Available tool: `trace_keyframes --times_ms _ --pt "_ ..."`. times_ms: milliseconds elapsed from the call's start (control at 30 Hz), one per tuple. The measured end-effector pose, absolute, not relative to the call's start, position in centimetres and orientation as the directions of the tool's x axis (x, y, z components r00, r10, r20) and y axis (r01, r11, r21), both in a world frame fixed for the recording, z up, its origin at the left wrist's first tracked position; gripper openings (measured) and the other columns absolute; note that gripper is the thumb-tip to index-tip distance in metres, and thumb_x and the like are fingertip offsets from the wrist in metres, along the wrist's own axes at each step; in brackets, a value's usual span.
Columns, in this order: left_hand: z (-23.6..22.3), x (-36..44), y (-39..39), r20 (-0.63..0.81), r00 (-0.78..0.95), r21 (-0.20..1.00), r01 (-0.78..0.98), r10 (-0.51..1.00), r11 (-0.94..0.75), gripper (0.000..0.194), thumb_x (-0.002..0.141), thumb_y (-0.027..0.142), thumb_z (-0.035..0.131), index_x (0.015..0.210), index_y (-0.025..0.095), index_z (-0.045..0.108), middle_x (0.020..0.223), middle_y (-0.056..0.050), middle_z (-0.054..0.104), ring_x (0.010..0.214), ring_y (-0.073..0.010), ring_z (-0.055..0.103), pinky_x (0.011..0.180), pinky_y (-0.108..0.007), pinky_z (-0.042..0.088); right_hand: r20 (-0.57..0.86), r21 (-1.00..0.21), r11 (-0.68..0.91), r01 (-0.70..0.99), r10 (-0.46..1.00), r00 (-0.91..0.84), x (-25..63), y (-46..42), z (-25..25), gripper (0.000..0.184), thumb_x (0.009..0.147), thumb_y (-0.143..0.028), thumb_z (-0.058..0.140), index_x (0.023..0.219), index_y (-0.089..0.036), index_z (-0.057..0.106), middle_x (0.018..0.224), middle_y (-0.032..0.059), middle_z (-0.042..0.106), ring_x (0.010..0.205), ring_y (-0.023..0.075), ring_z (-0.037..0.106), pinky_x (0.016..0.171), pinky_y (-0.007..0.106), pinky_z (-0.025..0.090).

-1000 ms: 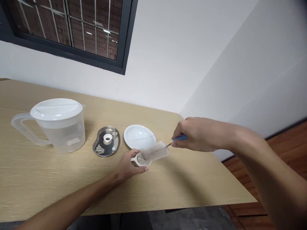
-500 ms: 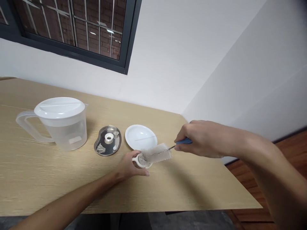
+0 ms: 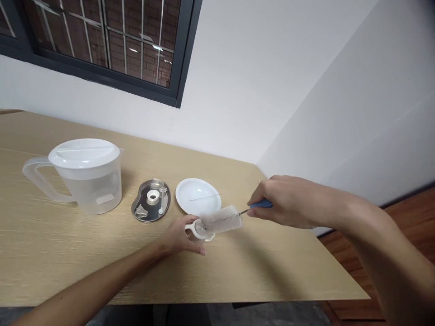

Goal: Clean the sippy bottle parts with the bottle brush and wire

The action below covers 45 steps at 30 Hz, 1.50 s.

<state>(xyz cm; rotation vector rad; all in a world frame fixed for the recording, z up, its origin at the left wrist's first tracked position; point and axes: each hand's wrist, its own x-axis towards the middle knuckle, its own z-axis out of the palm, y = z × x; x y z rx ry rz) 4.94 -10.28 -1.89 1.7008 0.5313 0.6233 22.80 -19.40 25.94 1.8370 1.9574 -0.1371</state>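
Note:
My left hand [image 3: 178,237] pinches a small white plastic part [image 3: 200,231] with a ring-shaped tab against the wooden table [image 3: 68,253]. My right hand [image 3: 288,201] is closed on the blue handle of a bottle brush [image 3: 222,219], whose white bristle head lies over the small part, nearly level. Just behind the brush sits a white saucer [image 3: 197,195].
A kidney-shaped metal tray [image 3: 137,213] holding a white ring and small clear pieces lies left of the saucer. A translucent lidded pitcher [image 3: 86,174] stands at the far left. White walls and a barred window rise behind; the table's right edge drops to a wooden floor.
The brush head has dropped from a tilt to nearly level over the small part, with my right hand sliding slightly lower and right. My left hand keeps its grip.

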Motion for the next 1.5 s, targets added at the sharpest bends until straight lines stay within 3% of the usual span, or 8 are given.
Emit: trace_keyframes --times_ms 167,333,533,900,1033,1200,1367,1500 --pt "-0.7 3.4 -8.7 0.089 0.806 0.945 0.116 0.585 -0.304 0.076 0.046 0.046 0.091 0.112 0.019 0.063 0.109 -0.007 0.069 0.099 -0.0266 0.063 0.083 -0.033 0.049 -0.388 0.217 0.111 0.970 0.921 -0.018 23.1 -19.3 25.8 0.035 0.089 -0.042 0.048 0.065 -0.020 0.062 0.054 -0.0004 0.054 0.047 0.0106 0.039 0.050 0.025 0.027" --pt "0.8 1.8 -7.6 0.135 0.764 0.800 0.291 0.631 -0.524 0.061 0.047 0.057 0.086 0.087 0.019 0.061 0.078 0.000 0.062 0.072 -0.0173 0.055 0.060 -0.026 0.039 -0.383 0.207 0.097 0.973 0.924 -0.011 23.4 -19.7 25.8 0.036 0.089 -0.043 0.048 0.067 -0.020 0.064 0.055 0.0001 0.056 0.048 0.0111 0.042 0.051 0.025 0.027" --pt "1.5 1.5 -7.1 0.116 0.869 0.929 0.076 0.481 -0.362 0.033 0.073 0.045 0.076 0.086 0.016 0.067 0.085 -0.004 0.070 0.082 -0.0183 0.063 0.073 -0.027 0.046 -0.375 0.216 0.087 0.972 0.927 0.001 23.8 -19.8 25.7 0.034 0.089 -0.042 0.048 0.068 -0.021 0.065 0.055 -0.0003 0.056 0.048 0.0117 0.043 0.049 0.025 0.026" --pt "1.8 1.2 -7.4 0.043 0.920 0.973 0.051 0.391 -0.225 0.032 0.092 0.048 0.053 0.100 0.018 0.060 0.088 -0.004 0.067 0.086 -0.0169 0.061 0.078 -0.028 0.045 -0.336 0.150 0.062 0.987 0.942 -0.008 24.4 -20.0 25.3 0.032 0.086 -0.039 0.053 0.061 -0.021 0.060 0.050 -0.0015 0.052 0.044 0.0099 0.037 0.047 0.025 0.024" --pt "1.7 1.3 -8.4 0.011 0.894 0.936 0.148 0.448 -0.319 0.047 0.088 0.052 0.057 0.123 0.021 0.052 0.085 0.000 0.062 0.077 -0.0154 0.056 0.070 -0.027 0.042 -0.324 0.148 0.065 0.987 0.946 -0.013 24.6 -20.0 25.1 0.032 0.086 -0.039 0.053 0.060 -0.021 0.059 0.049 -0.0018 0.052 0.044 0.0099 0.036 0.047 0.026 0.023" --pt "-0.1 3.3 -10.5 0.090 0.769 0.876 0.241 0.633 -0.417 0.074 0.057 0.051 0.084 0.120 0.022 0.058 0.100 -0.004 0.067 0.083 -0.0209 0.061 0.071 -0.030 0.045 -0.304 0.146 0.069 0.987 0.952 -0.022 24.8 -19.9 24.8 0.032 0.085 -0.038 0.055 0.058 -0.022 0.060 0.048 -0.0017 0.052 0.042 0.0098 0.036 0.046 0.026 0.023" --pt "-1.3 4.9 -11.8 0.110 0.688 0.861 0.294 0.717 -0.415 0.070 0.055 0.043 0.086 0.118 0.023 0.063 0.110 -0.006 0.071 0.099 -0.0291 0.064 0.077 -0.034 0.047 -0.289 0.128 0.077 0.989 0.957 -0.036 25.0 -20.1 24.7 0.030 0.084 -0.037 0.057 0.059 -0.022 0.061 0.049 -0.0016 0.055 0.041 0.0097 0.038 0.046 0.026 0.023" --pt "-0.9 5.0 -12.0 0.094 0.681 0.801 0.381 0.726 -0.461 0.043 0.063 0.039 0.079 0.102 0.023 0.071 0.096 -0.003 0.074 0.087 -0.0267 0.066 0.071 -0.033 0.045 -0.280 0.121 0.101 0.988 0.958 -0.063 25.3 -20.2 24.6 0.030 0.085 -0.037 0.056 0.060 -0.022 0.061 0.051 -0.0018 0.057 0.041 0.0093 0.038 0.046 0.026 0.023"
